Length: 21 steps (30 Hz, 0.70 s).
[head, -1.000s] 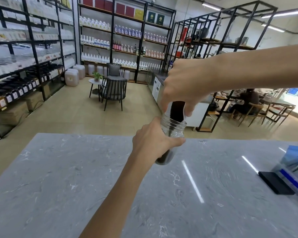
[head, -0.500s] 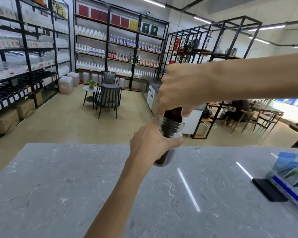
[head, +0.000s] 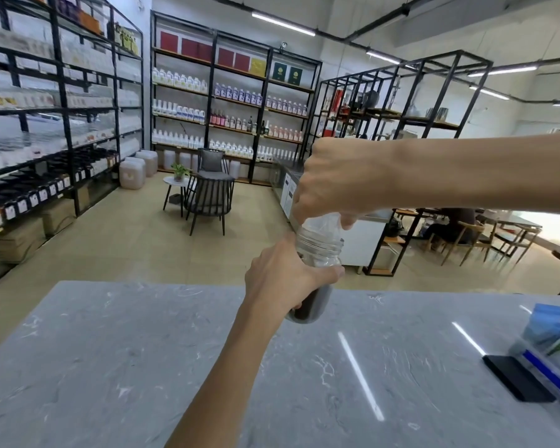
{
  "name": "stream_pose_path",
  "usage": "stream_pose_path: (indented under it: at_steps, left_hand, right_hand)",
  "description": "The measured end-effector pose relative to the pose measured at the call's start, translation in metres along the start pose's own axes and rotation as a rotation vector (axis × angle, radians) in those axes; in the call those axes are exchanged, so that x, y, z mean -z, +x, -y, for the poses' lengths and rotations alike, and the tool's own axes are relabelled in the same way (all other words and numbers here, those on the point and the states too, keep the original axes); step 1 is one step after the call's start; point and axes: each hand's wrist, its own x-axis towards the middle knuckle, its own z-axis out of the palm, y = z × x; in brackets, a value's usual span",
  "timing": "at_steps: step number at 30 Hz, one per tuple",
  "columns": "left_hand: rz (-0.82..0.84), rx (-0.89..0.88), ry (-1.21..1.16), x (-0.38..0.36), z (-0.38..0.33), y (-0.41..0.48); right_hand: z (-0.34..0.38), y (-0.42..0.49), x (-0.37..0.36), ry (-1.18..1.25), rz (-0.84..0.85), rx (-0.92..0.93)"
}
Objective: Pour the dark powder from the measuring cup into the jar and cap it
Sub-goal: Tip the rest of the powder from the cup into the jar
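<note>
A clear glass jar [head: 319,250] is held tilted just above the grey marble counter [head: 143,367], with dark powder [head: 311,307] lying in its lower part. My left hand [head: 282,279] is wrapped around the jar's middle. Upside down over the jar's threaded mouth is a clear plastic measuring cup [head: 320,226], which looks see-through with no dark powder visible in it. My right hand [head: 337,179] grips this cup from above, and its fingers hide most of the cup. No cap is in view.
A flat black object [head: 514,379] and a clear box with blue packets [head: 553,344] sit at the counter's right edge. Beyond the counter are black shelving racks [head: 233,108], a chair [head: 210,192] and a small round table [head: 175,182].
The measuring cup looked dark with powder earlier and now looks clear; more powder lies in the jar. Both hands have held their grip, and the camera tipped upward slightly.
</note>
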Motion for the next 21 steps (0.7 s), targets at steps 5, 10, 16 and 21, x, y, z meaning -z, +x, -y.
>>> stream_pose_path:
  at_steps: [5,10,16,21]
  left_hand:
    - [-0.002,-0.004,0.014,0.002,0.002,-0.001]
    - [-0.025,-0.012,-0.036,0.004,0.012,-0.007]
    - [-0.022,-0.026,-0.116,0.008,0.03,-0.018]
    - [-0.018,-0.034,-0.087,0.007,0.054,-0.036]
  right_hand:
    - [0.015,-0.003,0.011,0.009,0.05,-0.097]
    - [0.016,-0.004,0.011,0.075,0.065,-0.114]
    - [0.017,-0.002,-0.003,0.193,-0.036,-0.158]
    - [0.043,-0.011,-0.017,0.459,-0.059,-0.207]
